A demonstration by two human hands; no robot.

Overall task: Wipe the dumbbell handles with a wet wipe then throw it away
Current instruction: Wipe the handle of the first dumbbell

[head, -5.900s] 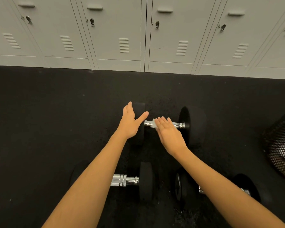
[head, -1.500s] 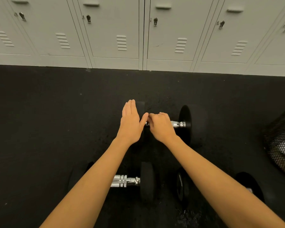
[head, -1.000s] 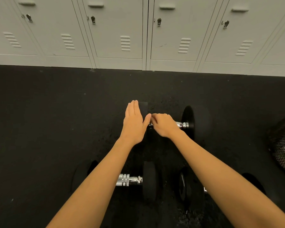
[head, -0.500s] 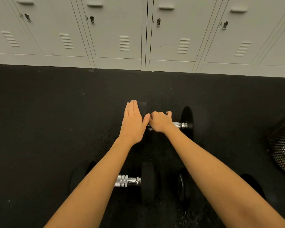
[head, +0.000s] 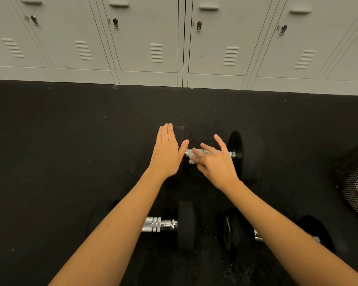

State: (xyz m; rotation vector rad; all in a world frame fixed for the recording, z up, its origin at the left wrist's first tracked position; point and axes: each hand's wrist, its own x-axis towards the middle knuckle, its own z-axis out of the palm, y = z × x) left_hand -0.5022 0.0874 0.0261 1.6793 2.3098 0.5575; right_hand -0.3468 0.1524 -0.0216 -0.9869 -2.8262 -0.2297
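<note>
Nearest, two dumbbells (head: 167, 226) (head: 240, 230) are laid on the black floor (head: 50, 162), partly hidden by the forearms. Farther on, the far dumbbell's left weight (head: 179, 132) is steadied by the left hand (head: 166, 153), fingers straight and pressed together. The wet wipe (head: 191, 156) is pressed onto the chrome handle (head: 232, 154) by the right hand (head: 217, 164), fingers spread. A mesh bin (head: 355, 178) is seen at right, lockers (head: 149, 38) beyond.

Dim warm light; lockers (head: 149, 38) bright, floor (head: 50, 162) v. dark. Wide-angle bend at edges, slight blur on fingers (head: 219, 141).
</note>
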